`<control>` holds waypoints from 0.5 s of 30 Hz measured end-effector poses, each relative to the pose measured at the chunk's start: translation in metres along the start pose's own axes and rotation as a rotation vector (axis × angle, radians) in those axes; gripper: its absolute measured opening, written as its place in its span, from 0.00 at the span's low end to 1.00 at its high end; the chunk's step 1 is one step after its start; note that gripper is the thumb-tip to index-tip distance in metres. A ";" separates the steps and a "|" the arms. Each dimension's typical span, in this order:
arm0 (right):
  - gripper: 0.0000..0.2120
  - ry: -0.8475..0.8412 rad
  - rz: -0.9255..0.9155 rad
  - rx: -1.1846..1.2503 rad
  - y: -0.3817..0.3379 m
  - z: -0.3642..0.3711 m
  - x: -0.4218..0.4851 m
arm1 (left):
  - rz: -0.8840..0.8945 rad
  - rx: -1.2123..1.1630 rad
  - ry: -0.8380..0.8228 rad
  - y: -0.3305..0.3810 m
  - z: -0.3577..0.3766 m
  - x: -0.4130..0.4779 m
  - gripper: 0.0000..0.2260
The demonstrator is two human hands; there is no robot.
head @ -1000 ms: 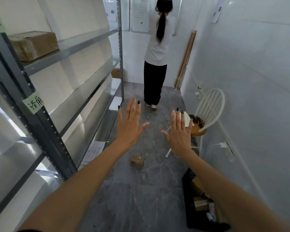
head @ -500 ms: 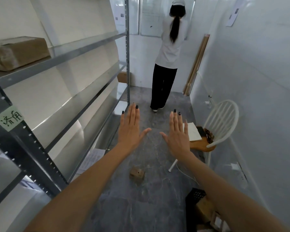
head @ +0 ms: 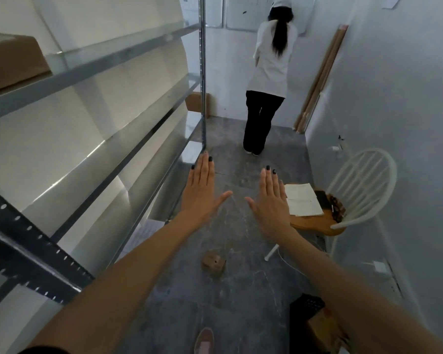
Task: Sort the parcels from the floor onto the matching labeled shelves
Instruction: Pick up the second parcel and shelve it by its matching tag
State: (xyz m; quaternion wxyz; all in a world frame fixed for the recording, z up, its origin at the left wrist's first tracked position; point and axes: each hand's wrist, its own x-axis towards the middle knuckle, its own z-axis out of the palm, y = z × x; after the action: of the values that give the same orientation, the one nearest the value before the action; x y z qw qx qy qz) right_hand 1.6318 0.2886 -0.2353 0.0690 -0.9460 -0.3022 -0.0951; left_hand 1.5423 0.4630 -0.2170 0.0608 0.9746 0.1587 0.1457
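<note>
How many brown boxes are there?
4: a shelf box up left, a small floor box, a far-wall box, and a crate box bottom right; more may hide there.

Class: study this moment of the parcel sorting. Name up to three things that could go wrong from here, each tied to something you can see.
1. The small parcel lies on the floor just ahead of the foot. It is not yet picked up, left hand and right hand both open, and could get kicked.
2. A white cable trails by the chair: a possible trip.
3. Another person stands in the narrow aisle; a collision is possible.
</note>
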 end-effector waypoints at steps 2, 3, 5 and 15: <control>0.39 -0.023 0.005 0.011 -0.001 0.008 0.019 | 0.005 -0.005 -0.017 -0.009 0.009 0.019 0.43; 0.38 -0.038 0.005 0.019 -0.001 0.012 0.029 | 0.006 -0.010 -0.026 -0.013 0.013 0.028 0.43; 0.38 -0.058 0.002 0.033 -0.002 0.020 0.047 | 0.021 -0.013 -0.043 -0.021 0.021 0.046 0.43; 0.36 -0.269 0.098 0.144 0.000 0.091 0.094 | 0.057 -0.006 -0.257 -0.059 0.069 0.106 0.39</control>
State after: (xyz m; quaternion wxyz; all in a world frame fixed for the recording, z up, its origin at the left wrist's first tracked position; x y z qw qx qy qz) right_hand 1.7197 0.3579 -0.3032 0.0999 -0.9564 -0.2682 0.0577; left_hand 1.6424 0.5486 -0.2639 0.0793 0.9892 0.1214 0.0217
